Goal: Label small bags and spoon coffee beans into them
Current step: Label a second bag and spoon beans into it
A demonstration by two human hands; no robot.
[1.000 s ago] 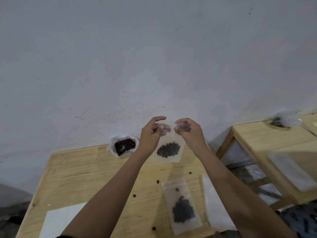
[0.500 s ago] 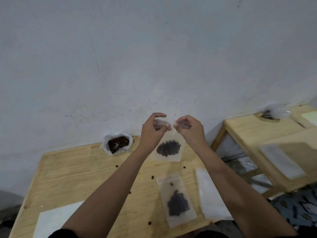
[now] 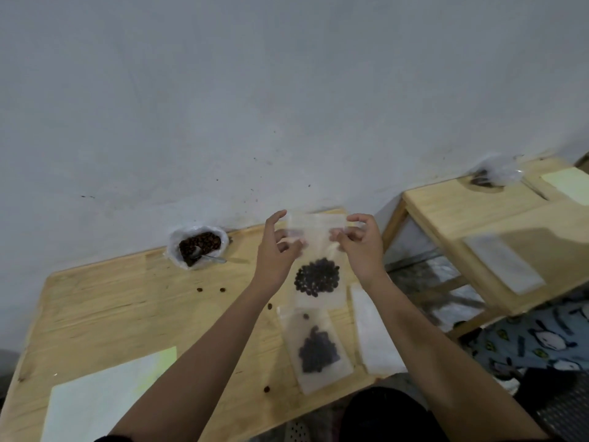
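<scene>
A small clear bag [image 3: 317, 250] with a clump of coffee beans at its bottom hangs upright above the wooden table [image 3: 105, 311]. My left hand [image 3: 277, 250] pinches its top left edge and my right hand [image 3: 361, 247] pinches its top right edge. A second filled bag [image 3: 315, 346] lies flat on the table near the front edge, below the held one. A white bag of coffee beans [image 3: 198, 247] with a metal spoon [image 3: 207, 256] in it stands at the back of the table by the wall.
A stack of empty bags [image 3: 376, 336] lies right of the filled one. A sheet of label paper [image 3: 102, 397] lies at the front left. Several loose beans [image 3: 210, 289] dot the tabletop. A second wooden table [image 3: 497, 224] stands to the right with its own bags and paper.
My hands have slid apart along the top of the held bag, from near its middle out to its two corners. The camera view has shifted slightly.
</scene>
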